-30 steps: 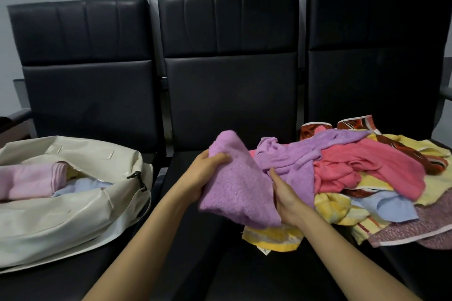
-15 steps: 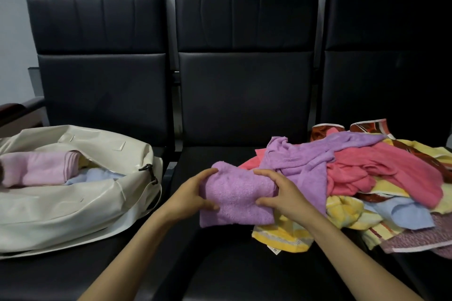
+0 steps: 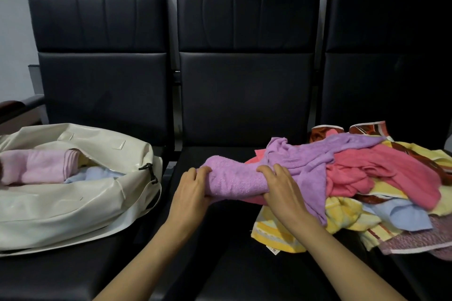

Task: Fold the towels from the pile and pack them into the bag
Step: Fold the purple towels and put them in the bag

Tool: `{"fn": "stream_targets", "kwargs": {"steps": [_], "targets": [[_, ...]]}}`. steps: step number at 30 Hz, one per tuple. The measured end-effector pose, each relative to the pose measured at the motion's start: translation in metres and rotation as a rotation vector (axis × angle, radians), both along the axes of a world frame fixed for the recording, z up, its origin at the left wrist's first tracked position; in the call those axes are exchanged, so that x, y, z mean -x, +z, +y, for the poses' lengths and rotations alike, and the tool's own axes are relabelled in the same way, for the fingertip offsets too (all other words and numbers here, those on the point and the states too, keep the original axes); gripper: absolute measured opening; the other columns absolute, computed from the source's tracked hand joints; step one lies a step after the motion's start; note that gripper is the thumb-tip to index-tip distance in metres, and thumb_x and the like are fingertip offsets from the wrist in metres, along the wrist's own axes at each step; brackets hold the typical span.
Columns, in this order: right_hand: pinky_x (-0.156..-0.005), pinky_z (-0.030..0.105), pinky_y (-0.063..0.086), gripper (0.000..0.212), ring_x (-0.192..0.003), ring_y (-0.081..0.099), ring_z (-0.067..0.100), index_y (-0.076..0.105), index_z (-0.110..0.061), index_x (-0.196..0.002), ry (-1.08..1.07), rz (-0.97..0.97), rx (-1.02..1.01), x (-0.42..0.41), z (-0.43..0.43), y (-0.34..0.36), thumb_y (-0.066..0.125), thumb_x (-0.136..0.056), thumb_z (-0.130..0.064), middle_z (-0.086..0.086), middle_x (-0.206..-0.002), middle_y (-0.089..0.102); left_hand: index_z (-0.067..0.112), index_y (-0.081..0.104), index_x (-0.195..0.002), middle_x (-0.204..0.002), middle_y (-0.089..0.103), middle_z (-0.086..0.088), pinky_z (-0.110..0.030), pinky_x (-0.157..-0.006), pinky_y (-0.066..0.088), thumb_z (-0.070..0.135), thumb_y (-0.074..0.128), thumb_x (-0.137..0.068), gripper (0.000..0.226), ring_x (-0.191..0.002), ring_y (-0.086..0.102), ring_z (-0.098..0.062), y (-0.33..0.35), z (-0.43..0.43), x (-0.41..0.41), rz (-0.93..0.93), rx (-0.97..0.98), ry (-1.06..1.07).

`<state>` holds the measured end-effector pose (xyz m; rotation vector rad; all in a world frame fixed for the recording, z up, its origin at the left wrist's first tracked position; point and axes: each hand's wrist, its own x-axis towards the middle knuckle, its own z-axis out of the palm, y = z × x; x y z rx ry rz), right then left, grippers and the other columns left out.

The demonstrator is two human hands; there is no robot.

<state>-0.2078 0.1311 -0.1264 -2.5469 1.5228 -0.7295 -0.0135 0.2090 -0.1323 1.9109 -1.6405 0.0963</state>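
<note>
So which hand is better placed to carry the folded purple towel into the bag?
Left, probably. The left hand grips the purple towel at the end nearest the cream bag; the right hand holds the end by the pile, farther away.

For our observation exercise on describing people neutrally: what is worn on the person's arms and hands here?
Nothing visible is worn. The left hand and right hand are bare: no gloves, rings or watch show. The left forearm and right forearm are uncovered to the frame's bottom edge; no sleeve shows.
</note>
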Motion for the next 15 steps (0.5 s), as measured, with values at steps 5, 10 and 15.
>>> {"fn": "stream_targets", "kwargs": {"steps": [5,10,15], "targets": [[-0.070,0.025,0.031,0.040,-0.108,0.047,0.024,0.057,-0.014,-0.123,-0.011,0.097,0.042,-0.003,-0.001,0.001,0.058,-0.083,-0.006,0.008,-0.118,0.052,0.014,0.069,-0.092,-0.083,0.053,-0.003,-0.025,-0.048,0.038,0.024,0.094,-0.045,0.054,-0.077,0.057,-0.022,-0.006,-0.001,-0.012,-0.218,-0.003,0.030],[-0.091,0.016,0.032,0.051,-0.122,0.043,0.022,0.055,-0.014,-0.126,0.099,-0.194,-0.257,0.009,0.001,0.003,0.072,-0.079,-0.013,0.004,-0.136,0.038,0.016,0.062,-0.094,-0.105,0.057,0.005,-0.023,-0.073,0.050,0.028,0.074,-0.055,0.043,-0.097,0.057,-0.011,0.016,0.006,-0.033,0.268,-0.210,-0.148],[-0.083,0.012,0.044,0.044,-0.092,0.058,0.001,0.051,-0.026,-0.123,-0.184,-0.267,-0.982,-0.013,-0.007,-0.005,0.059,-0.085,-0.005,0.001,-0.096,0.061,0.011,0.063,-0.107,-0.100,0.070,-0.002,-0.031,-0.081,0.054,0.022,0.072,-0.062,0.047,-0.092,0.065,-0.009,0.023,0.000,-0.052,0.617,-0.351,-0.167]]}}
